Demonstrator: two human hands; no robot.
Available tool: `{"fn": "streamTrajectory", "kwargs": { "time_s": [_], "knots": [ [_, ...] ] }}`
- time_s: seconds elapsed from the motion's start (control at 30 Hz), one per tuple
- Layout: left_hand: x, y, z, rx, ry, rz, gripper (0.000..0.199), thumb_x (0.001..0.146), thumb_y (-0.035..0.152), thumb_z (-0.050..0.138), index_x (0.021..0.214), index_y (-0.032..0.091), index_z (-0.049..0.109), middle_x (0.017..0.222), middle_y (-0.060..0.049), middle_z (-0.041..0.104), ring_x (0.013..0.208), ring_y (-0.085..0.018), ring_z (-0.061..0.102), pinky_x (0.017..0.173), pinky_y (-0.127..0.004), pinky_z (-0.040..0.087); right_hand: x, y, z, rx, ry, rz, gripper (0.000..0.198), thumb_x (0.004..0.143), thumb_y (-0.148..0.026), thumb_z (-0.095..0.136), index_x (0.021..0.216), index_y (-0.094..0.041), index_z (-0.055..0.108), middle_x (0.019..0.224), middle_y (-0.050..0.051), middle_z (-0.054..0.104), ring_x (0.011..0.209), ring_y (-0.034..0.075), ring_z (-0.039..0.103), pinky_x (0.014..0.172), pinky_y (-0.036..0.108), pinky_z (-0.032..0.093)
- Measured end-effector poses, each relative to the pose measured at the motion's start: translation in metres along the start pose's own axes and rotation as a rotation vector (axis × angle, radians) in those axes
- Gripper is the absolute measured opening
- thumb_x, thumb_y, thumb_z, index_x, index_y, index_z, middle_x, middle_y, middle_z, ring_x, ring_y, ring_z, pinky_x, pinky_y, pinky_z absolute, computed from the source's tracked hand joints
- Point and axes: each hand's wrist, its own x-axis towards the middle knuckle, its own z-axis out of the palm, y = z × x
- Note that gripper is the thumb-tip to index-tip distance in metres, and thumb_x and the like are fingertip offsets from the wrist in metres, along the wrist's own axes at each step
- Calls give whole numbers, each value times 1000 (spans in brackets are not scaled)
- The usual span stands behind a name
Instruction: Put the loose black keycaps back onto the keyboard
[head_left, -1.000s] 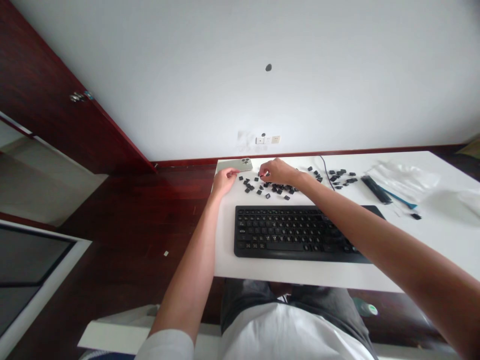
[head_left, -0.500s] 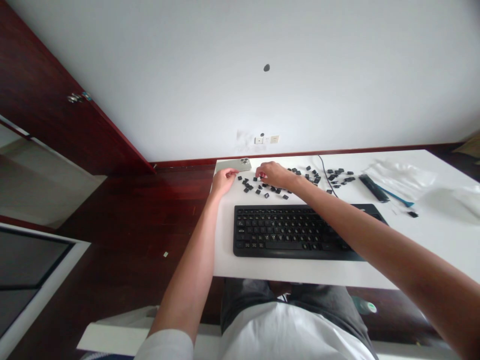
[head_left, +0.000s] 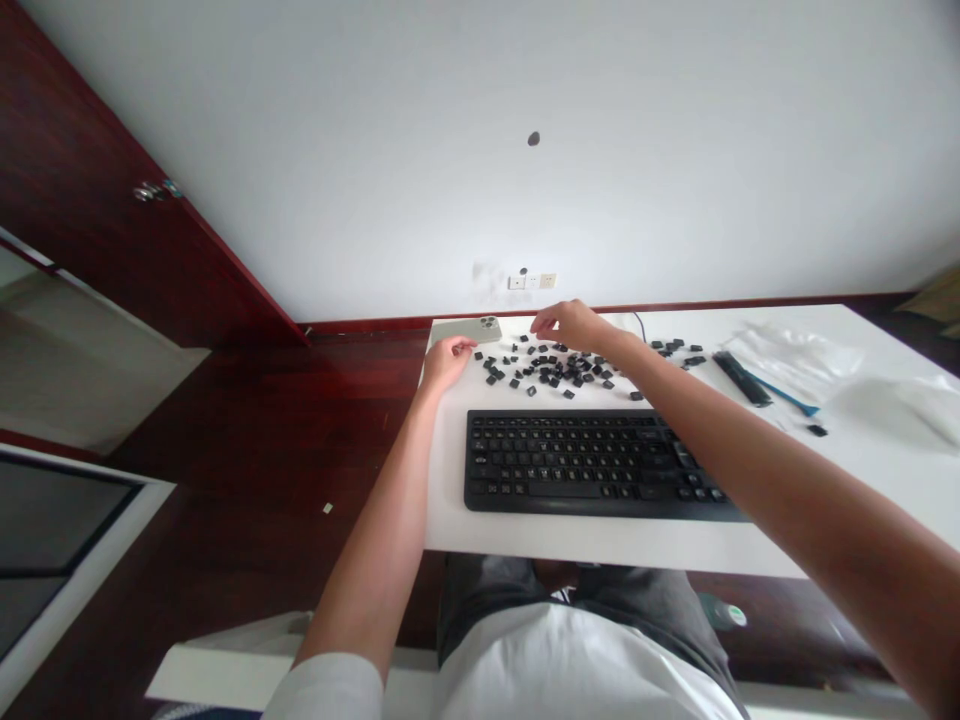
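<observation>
Many loose black keycaps [head_left: 574,372] lie scattered over the back half of the white table. Above their far edge hovers my right hand [head_left: 571,325], its fingers bent downward and somewhat apart, with nothing visible in them. My left hand [head_left: 448,362] rests at the table's left edge, beside the near side of a phone [head_left: 469,330]. Its thumb and fingers are drawn together in a pinch; whatever is between them is too small to make out. In front of both hands lies a black keyboard [head_left: 570,460], its right part covered by my right forearm.
To the right are a dark elongated piece [head_left: 742,378], a blue pry tool [head_left: 787,395], a lone black piece [head_left: 817,430] and clear plastic bags [head_left: 795,355]. A black cable [head_left: 640,325] runs off the back edge. The wall stands behind the table.
My right hand has lifted and shifted right and back from among the keycaps, uncovering more of them. My left hand stays in place.
</observation>
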Motion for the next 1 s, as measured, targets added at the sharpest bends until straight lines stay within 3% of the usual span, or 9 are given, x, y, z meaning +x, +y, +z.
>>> {"fn": "streamTrajectory", "kwargs": {
  "time_s": [0.17, 0.4, 0.57, 0.63, 0.73, 1.0],
  "knots": [
    [0, -3, 1, -5, 2, -6, 25, 91, 20, 62, 104, 23, 83, 100, -3, 82, 87, -20, 71, 78, -29, 52, 0, -3, 13, -27, -83, -57, 30, 86, -13, 66, 108, -24, 83, 113, 5, 82, 97, 23, 75, 91, 37, 57],
    [1, -6, 2, -22, 4, 18, 24, 91, 20, 62, 103, 24, 83, 99, -2, 82, 85, -18, 70, 77, -27, 50, 1, -19, 16, -16, -65, -48, 24, 82, -10, 69, 97, -22, 83, 99, 6, 83, 88, 23, 75, 85, 36, 57],
    [1, -4, 4, 17, 10, -4, 24, 91, 23, 63, 103, 25, 84, 99, -3, 82, 87, -20, 72, 79, -28, 51, -29, -70, 15, 169, 18, -94, 16, 86, -18, 73, 100, -20, 80, 92, 3, 82, 86, 19, 76, 82, 29, 57],
    [1, -4, 5, 14, 12, 24, 24, 91, 22, 62, 103, 25, 83, 102, -2, 82, 90, -20, 72, 81, -28, 52, -45, -98, 24, 306, -27, -168, 15, 86, -15, 72, 97, -22, 80, 93, 1, 83, 85, 18, 77, 82, 27, 57],
    [-1, -4, 6, -8, 23, 60, 24, 91, 21, 61, 103, 24, 82, 105, -3, 83, 91, -19, 72, 85, -28, 53, -65, -129, 43, 312, -106, -244, 17, 86, -9, 72, 96, -21, 80, 92, 2, 82, 85, 18, 76, 80, 27, 55],
    [-5, 0, 3, -27, -3, 56, 23, 92, 22, 63, 104, 23, 82, 105, -4, 82, 93, -20, 72, 83, -28, 54, -68, -136, 70, 258, -93, -175, 12, 86, -10, 77, 92, -20, 80, 86, 2, 80, 78, 18, 73, 75, 27, 51]
  ]
}}
